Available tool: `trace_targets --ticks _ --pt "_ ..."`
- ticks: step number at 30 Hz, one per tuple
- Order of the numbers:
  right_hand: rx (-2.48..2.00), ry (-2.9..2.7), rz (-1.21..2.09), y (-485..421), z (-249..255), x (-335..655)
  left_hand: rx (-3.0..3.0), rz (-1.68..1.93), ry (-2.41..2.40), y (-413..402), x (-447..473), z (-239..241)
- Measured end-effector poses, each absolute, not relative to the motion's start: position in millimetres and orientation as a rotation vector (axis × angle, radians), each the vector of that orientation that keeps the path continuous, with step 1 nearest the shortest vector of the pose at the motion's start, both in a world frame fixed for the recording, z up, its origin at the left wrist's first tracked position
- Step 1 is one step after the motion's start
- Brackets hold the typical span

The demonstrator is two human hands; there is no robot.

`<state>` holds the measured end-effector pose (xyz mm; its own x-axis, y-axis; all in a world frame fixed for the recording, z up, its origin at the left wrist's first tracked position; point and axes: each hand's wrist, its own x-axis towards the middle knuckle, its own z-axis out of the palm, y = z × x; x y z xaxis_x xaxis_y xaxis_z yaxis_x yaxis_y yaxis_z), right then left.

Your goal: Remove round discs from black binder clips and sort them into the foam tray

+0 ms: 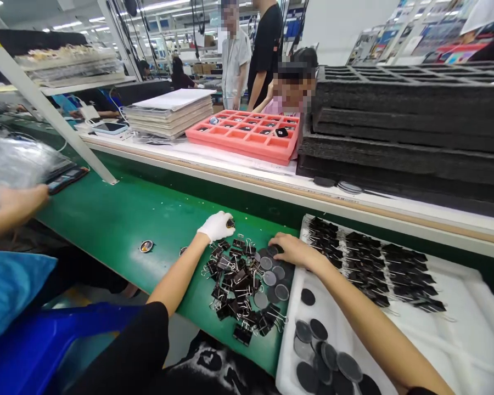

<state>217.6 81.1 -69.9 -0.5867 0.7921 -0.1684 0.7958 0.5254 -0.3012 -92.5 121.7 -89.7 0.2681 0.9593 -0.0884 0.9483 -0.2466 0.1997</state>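
Observation:
My left hand [216,226], in a white glove, is closed on a small round dark part [230,223] above the green table. My bare right hand [293,250] curls its fingers and thumb around the edges of a black disc [275,250] at the top of a group of loose discs [269,278]. Between my forearms lies a heap of black binder clips [239,280] with silver wire handles. A round metal-rimmed part [147,246] rests on the table to the left. Another one [183,250] is partly hidden behind my left forearm.
On the right, a white foam tray [456,340] carries rows of binder clips [366,263] and more black discs [329,356]. A shelf edge [230,171] runs behind, bearing a pink compartment tray [247,148] and stacked black foam trays [403,126]. A co-worker's hand [22,206] is at left.

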Motion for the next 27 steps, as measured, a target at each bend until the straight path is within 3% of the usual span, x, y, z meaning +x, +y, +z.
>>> trace_targets --ticks 9,18,27 --pt "1.563 2.935 -0.714 120 -70 170 2.305 0.379 1.522 125 -93 -113" --pt "1.308 3.0 -0.816 135 -75 120 2.312 0.363 1.477 123 -92 -111" --pt "1.476 2.933 -0.713 130 -85 112 2.348 0.371 1.465 123 -92 -115"
